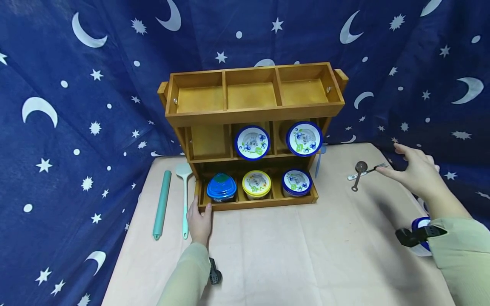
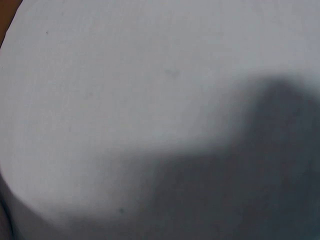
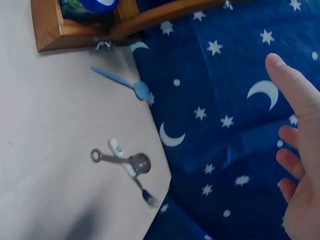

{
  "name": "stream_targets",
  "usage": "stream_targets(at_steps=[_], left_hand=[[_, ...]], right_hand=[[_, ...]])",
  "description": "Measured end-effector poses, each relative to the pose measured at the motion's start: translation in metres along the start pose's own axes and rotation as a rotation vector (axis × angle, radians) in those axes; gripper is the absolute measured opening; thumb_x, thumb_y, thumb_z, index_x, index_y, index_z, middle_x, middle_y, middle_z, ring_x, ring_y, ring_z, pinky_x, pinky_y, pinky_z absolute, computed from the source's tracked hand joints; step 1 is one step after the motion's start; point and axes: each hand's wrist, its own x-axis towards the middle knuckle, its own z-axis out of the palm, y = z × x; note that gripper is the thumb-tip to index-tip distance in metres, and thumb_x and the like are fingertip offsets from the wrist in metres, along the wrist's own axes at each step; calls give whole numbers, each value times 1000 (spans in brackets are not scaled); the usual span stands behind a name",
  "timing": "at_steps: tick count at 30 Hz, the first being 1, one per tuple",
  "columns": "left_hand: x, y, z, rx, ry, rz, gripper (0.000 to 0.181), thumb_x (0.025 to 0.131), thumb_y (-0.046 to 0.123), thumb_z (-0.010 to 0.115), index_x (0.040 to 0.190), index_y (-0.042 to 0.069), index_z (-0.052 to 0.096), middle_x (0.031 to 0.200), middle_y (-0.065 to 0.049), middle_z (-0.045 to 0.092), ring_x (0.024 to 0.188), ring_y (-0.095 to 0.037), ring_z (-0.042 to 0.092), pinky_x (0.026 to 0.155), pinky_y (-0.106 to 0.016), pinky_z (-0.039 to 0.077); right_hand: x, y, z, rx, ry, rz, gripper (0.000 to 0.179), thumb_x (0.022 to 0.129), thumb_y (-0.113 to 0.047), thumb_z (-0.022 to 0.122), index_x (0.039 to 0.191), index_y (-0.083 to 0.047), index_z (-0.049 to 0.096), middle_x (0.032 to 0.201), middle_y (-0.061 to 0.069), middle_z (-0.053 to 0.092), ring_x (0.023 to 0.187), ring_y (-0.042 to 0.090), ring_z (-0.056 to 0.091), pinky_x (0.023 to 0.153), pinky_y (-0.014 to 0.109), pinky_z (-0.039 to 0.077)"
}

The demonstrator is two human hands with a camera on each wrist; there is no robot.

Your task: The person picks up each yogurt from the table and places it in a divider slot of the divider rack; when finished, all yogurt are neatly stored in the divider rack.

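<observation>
My left hand (image 1: 200, 223) touches the front left corner of a wooden tiered rack (image 1: 254, 112), fingers along its side and thumb at the front board. The bottom row holds a blue-lidded container (image 1: 222, 187), a yellow-lidded tub (image 1: 256, 183) and a blue-rimmed tub (image 1: 296, 182). Two more blue-rimmed tubs, one central (image 1: 252, 142) and one right (image 1: 304, 138), sit in the middle row. Raised over the table's right side, my right hand (image 1: 419, 172) has thumb and fingers spread, with nothing in it. Near it, a brown measuring spoon (image 3: 142, 163) lies across a white-handled fork (image 3: 149, 197).
Left of the rack lie a teal stick-like roll (image 1: 162, 204) and a mint spatula (image 1: 185, 195). A blue spoon (image 3: 142, 91) lies beside the rack's right side. Another blue-lidded tub (image 1: 423, 251) is partly hidden by my right wrist. A star-patterned cloth (image 1: 115, 106) hangs behind.
</observation>
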Motion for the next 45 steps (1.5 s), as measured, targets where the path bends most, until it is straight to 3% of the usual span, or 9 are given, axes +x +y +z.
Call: stream_targets(at_steps=[5, 12, 18, 24, 31, 45], left_hand=[[1, 0, -1, 2, 5, 3, 68, 92, 54, 46, 148, 19, 28, 149, -9, 32, 135, -31, 27, 109, -49, 24], [4, -1, 0, -2, 1, -11, 69, 91, 58, 44, 148, 23, 27, 149, -8, 32, 135, -30, 25, 109, -50, 25], [6, -2, 1, -9, 16, 8, 69, 91, 57, 45, 148, 22, 28, 148, -9, 32, 135, -31, 26, 108, -52, 25], [7, -2, -1, -7, 11, 8, 69, 91, 56, 46, 148, 21, 28, 148, -10, 32, 134, -32, 26, 108, -51, 25], [6, -1, -4, -7, 15, -3, 67, 92, 50, 49, 148, 19, 29, 148, -11, 33, 134, -32, 27, 109, -50, 24], [0, 2, -2, -3, -22, -32, 66, 93, 50, 48, 148, 21, 27, 149, -8, 31, 135, -29, 25, 109, -49, 24]], right_hand=[[-8, 17, 4, 11, -45, 105, 97, 82, -51, 64, 147, 2, 16, 142, 37, 19, 117, 59, 23, 86, 75, 15], [-20, 43, 10, -50, -56, 188, 98, 83, -54, 62, 145, 6, 15, 137, 40, 24, 112, 61, 27, 85, 79, 11], [-33, 63, 16, -97, -104, 259, 103, 82, -60, 59, 145, 6, 13, 139, 42, 17, 112, 71, 15, 79, 85, 7], [-47, 74, 24, -81, -156, 332, 105, 82, -60, 58, 143, 9, 9, 139, 44, 9, 118, 70, 8, 83, 84, 1], [-53, 80, 29, -72, -174, 345, 105, 83, -61, 56, 143, 10, 7, 139, 45, 4, 121, 68, 2, 82, 84, -2], [-76, 114, 53, -109, -292, 547, 112, 79, -72, 50, 143, 7, 4, 134, 47, 8, 117, 72, 4, 87, 82, -4]])
